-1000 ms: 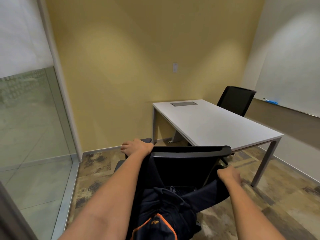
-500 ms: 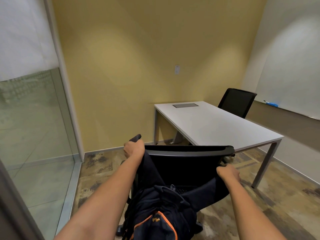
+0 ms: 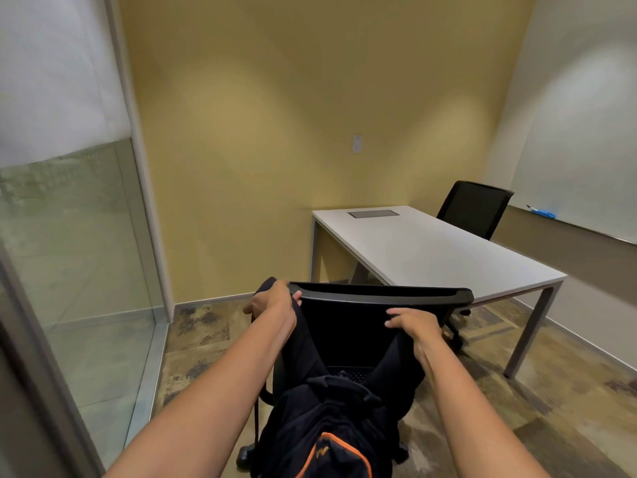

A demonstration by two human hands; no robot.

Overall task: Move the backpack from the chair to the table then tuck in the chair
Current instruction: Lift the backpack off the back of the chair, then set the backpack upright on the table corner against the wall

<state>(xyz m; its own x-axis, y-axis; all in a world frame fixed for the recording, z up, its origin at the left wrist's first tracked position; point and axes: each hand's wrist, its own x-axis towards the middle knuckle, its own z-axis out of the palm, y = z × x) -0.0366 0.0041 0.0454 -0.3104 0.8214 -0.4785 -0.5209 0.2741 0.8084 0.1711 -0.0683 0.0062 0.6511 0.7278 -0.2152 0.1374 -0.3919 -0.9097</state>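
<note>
A dark backpack [image 3: 324,426] with orange trim hangs against the rear of a black office chair [image 3: 382,294], its two straps running up toward the top of the backrest. My left hand [image 3: 272,301] is closed on the left strap at the backrest's left corner. My right hand [image 3: 412,324] grips the right strap just below the top rail, near the middle. The white table [image 3: 444,250] stands beyond the chair to the right, its near corner just past the backrest.
A glass partition [image 3: 76,257] with a metal frame runs along the left. A second black chair [image 3: 475,208] sits at the table's far side. A whiteboard ledge holds a blue eraser [image 3: 544,212] at right. Patterned carpet lies around the chair.
My right hand has shifted left and up along the backrest with its strap. My left hand has pulled its strap up off the backrest corner. The backpack has risen slightly.
</note>
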